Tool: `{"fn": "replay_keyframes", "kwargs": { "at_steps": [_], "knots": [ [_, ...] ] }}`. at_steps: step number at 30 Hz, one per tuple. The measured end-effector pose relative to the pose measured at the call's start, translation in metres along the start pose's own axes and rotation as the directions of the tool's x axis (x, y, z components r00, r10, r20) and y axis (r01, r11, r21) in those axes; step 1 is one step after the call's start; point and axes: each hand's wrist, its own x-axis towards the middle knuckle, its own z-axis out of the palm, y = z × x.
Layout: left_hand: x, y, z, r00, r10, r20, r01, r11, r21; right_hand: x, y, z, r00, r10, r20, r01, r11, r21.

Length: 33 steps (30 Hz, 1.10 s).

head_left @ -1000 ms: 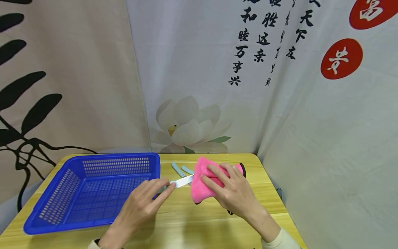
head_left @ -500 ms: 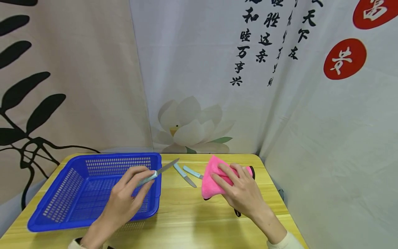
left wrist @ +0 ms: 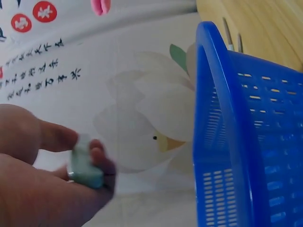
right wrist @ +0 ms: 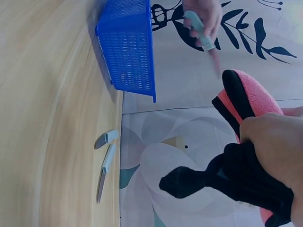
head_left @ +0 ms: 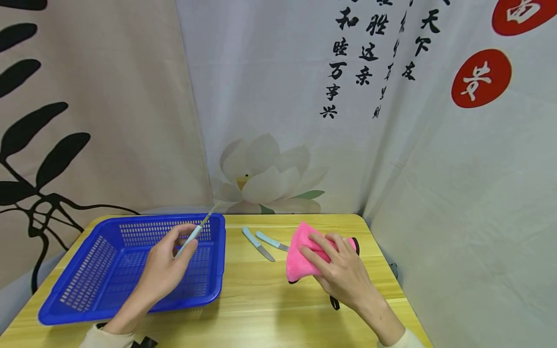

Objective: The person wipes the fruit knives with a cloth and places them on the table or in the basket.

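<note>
My left hand (head_left: pixel 163 268) pinches a small paring knife (head_left: pixel 190 239) by its pale blue handle, above the right part of the blue basket. Its blade points up and away, seen nearly edge-on in the head view. In the left wrist view the handle (left wrist: pixel 86 165) sits between thumb and fingers. My right hand (head_left: pixel 348 270) grips a folded pink cloth (head_left: pixel 300 258) with black edging, raised over the table's right side. A black loop (right wrist: pixel 184 182) hangs from the cloth in the right wrist view. Two more knives with pale blue handles, one (head_left: pixel 258 244) left of the other (head_left: pixel 271 240), lie on the table.
The blue plastic basket (head_left: pixel 130 316) with slotted walls takes up the table's left side. Yellow wood-grain tabletop (head_left: pixel 252 299) extends to its right. Behind stands a printed curtain (head_left: pixel 270 96) with a flower and black writing; another pale curtain hangs at the right.
The left hand has drawn the knife out of the pink cloth and moved left over the basket, tilting the blade upward. The right hand has shifted slightly right with the cloth.
</note>
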Motion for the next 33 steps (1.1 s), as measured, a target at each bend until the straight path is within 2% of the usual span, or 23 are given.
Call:
{"fn": "replay_keyframes", "kwargs": {
  "at_steps": [2,5,10,16,22,24,29,33],
  "knots": [
    [0.001,-0.004,-0.002,0.997,-0.052,0.065,0.050,0.998,0.034,-0.001,0.000,0.001,1.000,0.003,0.002,-0.003,1.000,0.004],
    [0.001,-0.011,-0.004,0.986,-0.102,0.135,0.093,0.993,0.076,-0.003,0.000,0.002,1.000,0.004,0.003,-0.004,1.000,0.006],
    [0.001,-0.020,-0.003,0.976,-0.129,0.175,0.110,0.987,0.115,-0.006,0.000,0.003,1.000,0.006,0.003,-0.006,1.000,0.012],
    [0.001,-0.024,-0.003,0.950,-0.177,0.259,0.131,0.974,0.185,-0.009,0.001,0.004,1.000,0.003,0.003,-0.003,1.000,0.009],
    [0.000,-0.024,0.000,0.935,-0.178,0.306,0.122,0.974,0.191,-0.014,0.001,0.004,1.000,0.016,0.010,-0.016,1.000,0.013],
    [0.000,-0.022,0.003,0.936,-0.162,0.311,0.105,0.976,0.192,-0.016,0.002,0.003,1.000,0.025,0.017,-0.025,1.000,0.012],
    [0.001,-0.015,0.014,0.952,-0.096,0.291,0.032,0.975,0.219,-0.024,0.002,0.002,0.998,0.053,0.041,-0.053,0.999,0.009],
    [0.002,-0.003,0.028,0.954,-0.065,0.294,-0.005,0.973,0.230,-0.031,0.003,0.001,0.997,0.068,0.037,-0.069,0.998,0.011]
  ]
}}
